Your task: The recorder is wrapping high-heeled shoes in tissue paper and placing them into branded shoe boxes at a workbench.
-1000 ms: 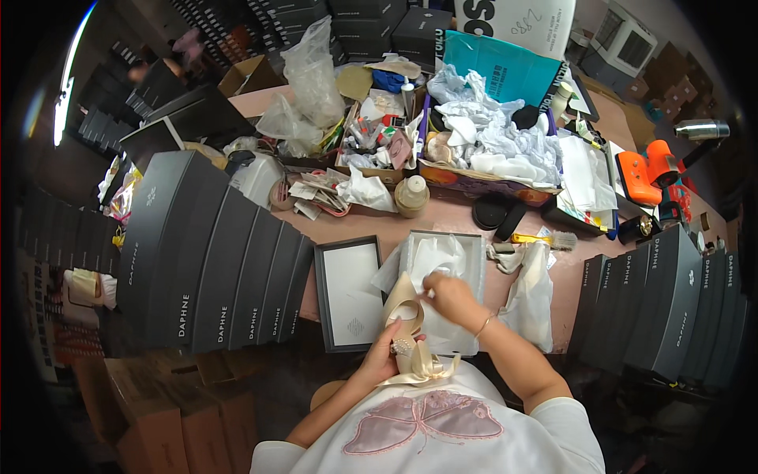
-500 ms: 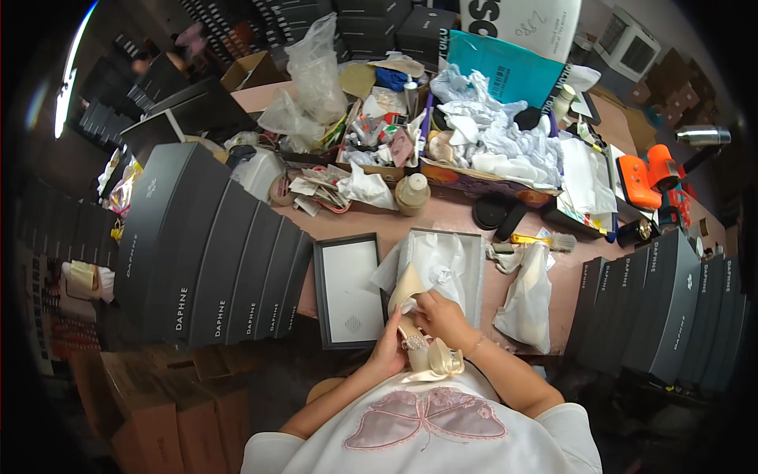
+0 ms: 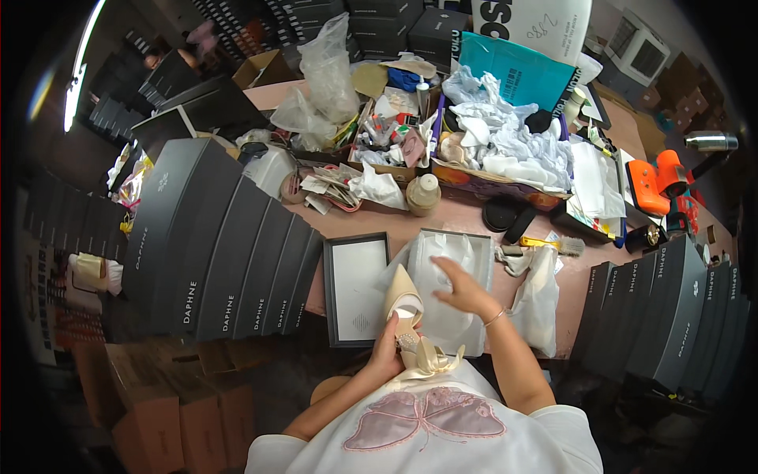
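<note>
My left hand is closed round a cream pointed-toe shoe, held in front of my chest with its toe away from me. A satin ribbon bow and a sparkling trim sit at its near end. My right hand has its fingers spread, holds nothing and hovers above the open grey shoe box. White tissue paper lies in that box, partly hidden by the hand. Left of the box rests a dark-edged box lid, its pale inside facing up.
Stacked dark shoe boxes stand at the left and right. Behind are a bin of crumpled white paper, a small bottle and a yellow-handled brush. A white bag lies right of the open box.
My right hand has let go of the shoe and moved right and up over the box, fingers spreading. My left hand keeps the shoe, whose toe now points more straight ahead.
</note>
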Action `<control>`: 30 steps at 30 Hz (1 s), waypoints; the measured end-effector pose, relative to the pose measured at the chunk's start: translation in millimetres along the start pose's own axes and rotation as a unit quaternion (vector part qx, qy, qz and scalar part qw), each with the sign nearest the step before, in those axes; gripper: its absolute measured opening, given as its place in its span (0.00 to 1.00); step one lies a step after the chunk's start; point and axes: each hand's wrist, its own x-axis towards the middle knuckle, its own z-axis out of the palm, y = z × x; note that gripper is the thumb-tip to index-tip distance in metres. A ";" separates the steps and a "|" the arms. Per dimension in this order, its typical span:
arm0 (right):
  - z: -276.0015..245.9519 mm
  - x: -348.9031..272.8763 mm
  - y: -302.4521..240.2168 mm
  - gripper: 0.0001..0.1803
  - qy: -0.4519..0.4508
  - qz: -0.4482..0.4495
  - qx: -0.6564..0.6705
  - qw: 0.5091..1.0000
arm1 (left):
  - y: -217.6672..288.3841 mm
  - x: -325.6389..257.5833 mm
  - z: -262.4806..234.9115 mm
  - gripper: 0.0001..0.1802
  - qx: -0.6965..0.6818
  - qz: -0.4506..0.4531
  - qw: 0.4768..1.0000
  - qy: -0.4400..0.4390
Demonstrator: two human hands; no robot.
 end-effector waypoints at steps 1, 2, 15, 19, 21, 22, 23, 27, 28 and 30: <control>-2.0 -1.4 25.5 0.33 -0.029 0.022 -0.110 0.993 | 5.2 -6.6 9.7 0.33 0.024 0.002 1.000 0.005; 4.6 -2.4 55.0 0.31 -0.058 0.044 -0.215 0.974 | 5.2 -8.7 12.0 0.33 0.017 -0.008 1.000 0.000; 20.7 -40.6 -50.2 0.20 0.048 0.028 -0.141 0.988 | -2.3 4.7 38.8 0.27 0.090 0.029 0.991 -0.099; 14.2 -47.4 -47.9 0.28 0.212 0.068 -0.126 0.967 | 1.2 10.6 44.1 0.24 0.109 -0.026 0.985 -0.132; 5.0 -59.4 -41.3 0.39 0.230 0.104 -0.001 0.968 | -3.9 10.0 44.7 0.21 0.161 -0.071 0.969 -0.173; 5.5 -59.6 -39.3 0.40 0.212 0.146 0.040 0.965 | -5.8 12.3 45.4 0.21 0.174 -0.079 0.968 -0.163; 3.3 -55.5 -38.4 0.42 0.196 0.184 0.078 0.960 | -5.6 17.7 50.0 0.20 0.187 -0.084 0.966 -0.156; -21.5 -70.1 -24.3 0.50 0.119 0.209 0.130 0.962 | -4.6 28.4 59.2 0.19 0.207 -0.079 0.962 -0.162; -34.3 -79.5 -23.9 0.51 0.097 0.210 0.141 0.963 | -2.6 34.7 61.0 0.20 0.209 -0.075 0.961 -0.164; -51.7 -115.2 -2.7 0.52 0.189 0.200 -0.067 0.959 | 3.6 54.0 65.8 0.24 0.231 0.077 0.967 -0.068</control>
